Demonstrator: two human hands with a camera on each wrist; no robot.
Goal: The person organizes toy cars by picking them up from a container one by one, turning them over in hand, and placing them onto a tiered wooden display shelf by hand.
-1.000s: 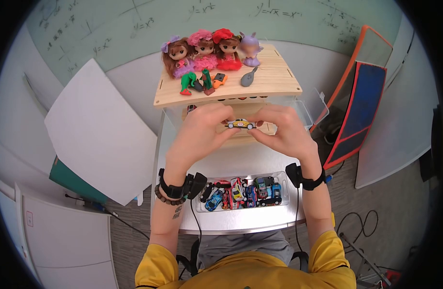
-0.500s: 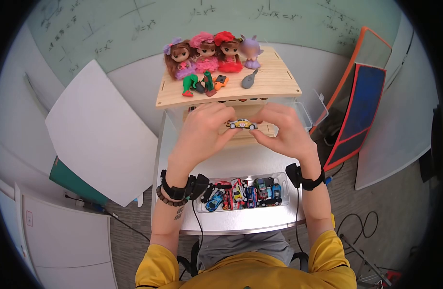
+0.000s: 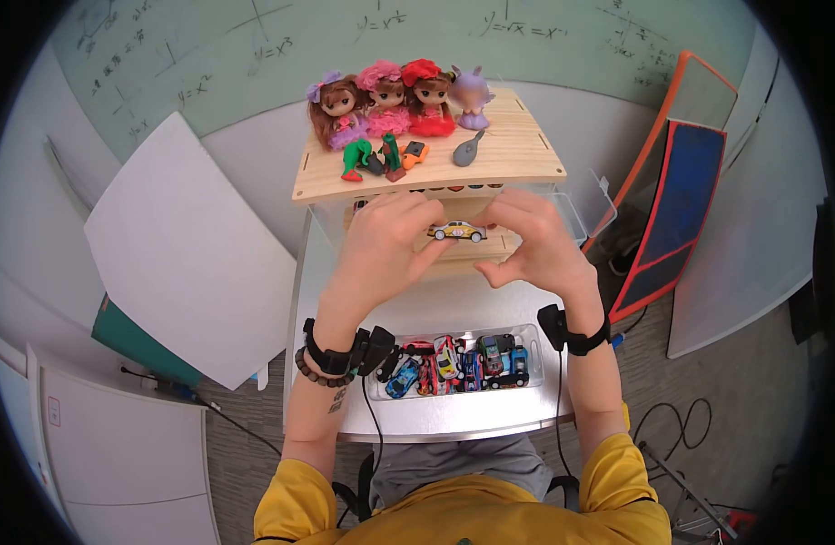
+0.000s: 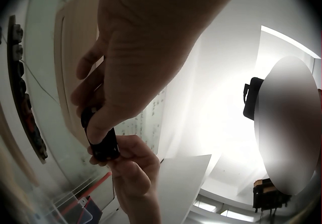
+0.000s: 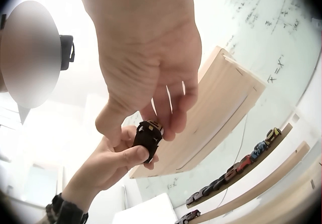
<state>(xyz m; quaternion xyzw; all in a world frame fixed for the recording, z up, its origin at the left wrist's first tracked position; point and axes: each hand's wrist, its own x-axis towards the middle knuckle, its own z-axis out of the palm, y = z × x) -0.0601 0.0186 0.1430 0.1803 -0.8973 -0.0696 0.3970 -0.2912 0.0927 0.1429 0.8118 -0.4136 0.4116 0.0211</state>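
In the head view a small yellow and white toy car (image 3: 458, 232) is held up in front of the wooden shelf unit. My left hand (image 3: 381, 243) pinches its left end between thumb and fingers. The fingers of my right hand (image 3: 537, 243) reach the car's other end, while the right thumb (image 3: 499, 272) stands off below it. From the right wrist, the car's dark underside (image 5: 147, 142) shows, with the left thumb (image 5: 135, 155) pressed on it. In the left wrist view the left thumb also covers part of the black underside (image 4: 106, 147).
On the metal table, a clear tray (image 3: 539, 368) holds several toy cars. Dolls (image 3: 385, 100) and small figures (image 3: 392, 159) stand on the wooden shelf top (image 3: 517, 150). More toy cars (image 5: 244, 164) line a shelf inside. A clear lid (image 3: 599, 209) sticks out at the right.
My right thumb has come away from the car and dropped below it, while the right fingers stay at its end. The left hand keeps its pinch.
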